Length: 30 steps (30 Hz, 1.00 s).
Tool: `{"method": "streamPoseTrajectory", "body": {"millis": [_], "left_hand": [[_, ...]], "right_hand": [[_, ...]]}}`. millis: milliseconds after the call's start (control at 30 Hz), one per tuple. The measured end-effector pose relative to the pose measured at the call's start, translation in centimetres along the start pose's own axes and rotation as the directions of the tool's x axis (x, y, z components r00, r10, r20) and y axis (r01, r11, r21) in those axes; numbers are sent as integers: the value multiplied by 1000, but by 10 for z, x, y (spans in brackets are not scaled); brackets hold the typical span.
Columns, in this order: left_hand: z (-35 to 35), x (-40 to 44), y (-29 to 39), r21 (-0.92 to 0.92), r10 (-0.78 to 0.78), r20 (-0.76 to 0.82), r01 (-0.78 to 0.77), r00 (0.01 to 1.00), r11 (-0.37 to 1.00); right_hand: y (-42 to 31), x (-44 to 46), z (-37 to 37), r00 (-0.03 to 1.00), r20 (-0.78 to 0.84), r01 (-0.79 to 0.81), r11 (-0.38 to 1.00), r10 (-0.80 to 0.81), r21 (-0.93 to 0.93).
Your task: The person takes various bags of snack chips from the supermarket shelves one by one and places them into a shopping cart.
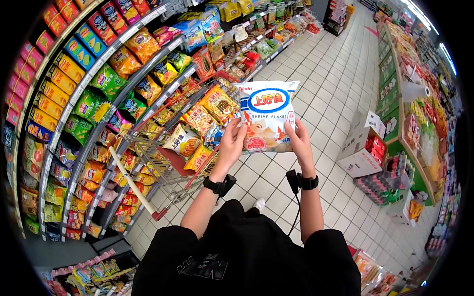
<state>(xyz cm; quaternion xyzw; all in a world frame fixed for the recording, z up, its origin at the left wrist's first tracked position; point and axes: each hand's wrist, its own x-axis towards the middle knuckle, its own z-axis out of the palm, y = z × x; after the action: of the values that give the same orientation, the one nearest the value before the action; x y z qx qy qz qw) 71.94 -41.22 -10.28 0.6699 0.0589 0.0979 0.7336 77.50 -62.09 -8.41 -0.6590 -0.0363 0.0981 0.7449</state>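
Both hands hold a white and blue bag of shrimp flakes (266, 116) upright in front of me, its printed front facing me. My left hand (233, 140) grips the bag's lower left edge, thumb on the front. On the lower right edge, my right hand (299, 139) holds it the same way. Just left of the bag stands a shopping cart (173, 163) with several snack bags in it, among them an orange noodle-snack bag (218, 104) and a white and yellow bag (182, 140). The fingers behind the bag are hidden.
Snack shelves (94, 69) curve along the left side, close behind the cart. A tiled floor (335, 69) runs ahead. On the right are an open carton (356, 153), stacked drink packs (382, 185) and a long green display stand (390, 91).
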Motion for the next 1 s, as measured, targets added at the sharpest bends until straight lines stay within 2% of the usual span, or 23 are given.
{"method": "streamPoseTrajectory", "body": {"millis": [100, 200, 233, 300, 400, 467, 600, 667, 733, 800, 833, 867, 933, 967, 1000], "left_hand": [[-7, 19, -5, 20, 22, -91, -20, 996, 1000], [-32, 50, -9, -10, -45, -131, 44, 990, 999], [-51, 69, -21, 23, 9, -173, -5, 985, 1000], [-74, 94, -35, 49, 61, -270, -50, 961, 998], [-111, 118, -33, 68, 26, -334, -4, 942, 998], [-141, 136, -41, 4, -8, -407, 11, 913, 1000], [-199, 161, -63, 4, -19, -529, 25, 848, 1000], [-226, 167, -82, -9, -33, -585, 34, 810, 999], [-246, 163, -93, 83, -112, -607, 203, 787, 976], [-269, 165, -135, 78, -132, -638, 234, 759, 969], [-277, 165, -144, 83, -192, -648, 319, 737, 944], [-283, 164, -154, 84, -252, -656, 401, 711, 912], [-293, 165, -182, 51, -256, -681, 393, 687, 918], [-296, 166, -195, 85, -247, -697, 418, 674, 904], [-296, 168, -203, 119, -237, -707, 442, 667, 889]], "right_hand": [[1, 34, 10, 997, 53, 51, 999, -50, -14], [9, 81, 34, 987, 144, 74, 996, -66, -52], [14, 103, 48, 984, 169, 66, 996, -54, -65], [22, 142, 75, 978, 210, 30, 982, 10, -187], [28, 185, 117, 955, 294, 37, 970, 36, -238], [29, 216, 152, 941, 332, 26, 960, 71, -278], [64, 272, 221, 849, 513, 55, 943, 130, -329], [84, 292, 249, 788, 564, -21, 926, 247, -376], [100, 308, 271, 745, 595, -29, 907, 300, -421], [138, 325, 290, 675, 601, -66, 846, 428, -529], [158, 332, 301, 698, 576, -37, 825, 425, -564], [176, 339, 305, 679, 586, -38, 818, 442, -574], [192, 346, 319, 647, 584, -43, 788, 490, -614], [236, 362, 316, 635, 559, -23, 737, 533, -676], [238, 363, 319, 625, 559, -24, 730, 544, -683]]}}
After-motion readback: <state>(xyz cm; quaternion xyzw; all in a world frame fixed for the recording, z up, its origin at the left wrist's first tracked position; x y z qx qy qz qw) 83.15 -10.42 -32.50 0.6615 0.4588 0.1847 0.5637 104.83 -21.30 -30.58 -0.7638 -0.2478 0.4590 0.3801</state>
